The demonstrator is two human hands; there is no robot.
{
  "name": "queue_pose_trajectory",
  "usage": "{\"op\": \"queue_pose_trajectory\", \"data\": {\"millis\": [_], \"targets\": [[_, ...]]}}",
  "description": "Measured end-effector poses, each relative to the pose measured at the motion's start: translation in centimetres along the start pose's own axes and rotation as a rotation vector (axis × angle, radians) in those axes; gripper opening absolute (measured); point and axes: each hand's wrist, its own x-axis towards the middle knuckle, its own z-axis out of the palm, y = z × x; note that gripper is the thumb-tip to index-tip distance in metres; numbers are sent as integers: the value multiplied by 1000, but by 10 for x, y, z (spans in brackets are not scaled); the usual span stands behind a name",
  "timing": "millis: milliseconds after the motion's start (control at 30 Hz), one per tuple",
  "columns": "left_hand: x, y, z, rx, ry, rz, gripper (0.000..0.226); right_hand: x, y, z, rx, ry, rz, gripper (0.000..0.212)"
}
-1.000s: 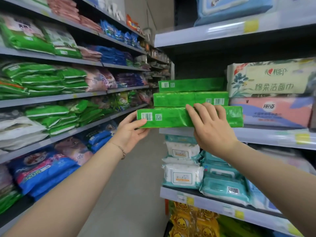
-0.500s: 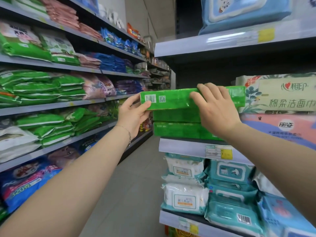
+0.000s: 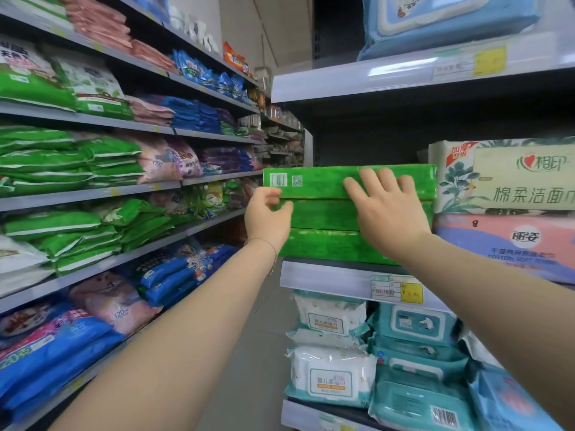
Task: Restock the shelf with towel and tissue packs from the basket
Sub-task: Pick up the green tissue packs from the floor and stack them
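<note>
A green stack point(image 3: 326, 245) of three flat packs stands at the left end of the shelf point(image 3: 326, 276), and the top green pack point(image 3: 317, 181) lies squarely on the other two, with its barcode at the left end of the stack's front. The right hand point(image 3: 385, 213) is released, its straight fingers point(image 3: 370, 181) spread flat against the front of the top green pack and its palm over the middle of the stack. The left hand point(image 3: 267, 219) is at the stack's left end, its curled fingers touching the lower left corner of the top green pack; whether it pinches that corner cannot be told. A thin bracelet point(image 3: 273, 253) circles its wrist. Just right of the stack a cream pack point(image 3: 513, 175) sits on a pink pack point(image 3: 513, 244). Below the stack a yellow price tag point(image 3: 411, 293) is on the shelf edge, with wipe packs point(image 3: 329, 318) lower down.
</note>
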Motion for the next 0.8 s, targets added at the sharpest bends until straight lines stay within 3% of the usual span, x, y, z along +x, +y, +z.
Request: {"op": "queue_pose_trajectory", "data": {"millis": [267,400,633,800], "targets": [[-15,-3,-8,270,-220,187,31,-7,0,-7,68,-171,11,65],[-26,-12,-24,445,-336,293,25,-10,-10,-20,128,-153,-17,51],[-58,-28,-63,760,-456,364,28,-43,-38,-38,177,-78,-282,42],[-100,-47,-91,873,-497,390,33,-80,-62,-41,240,-147,-275,39]]}}
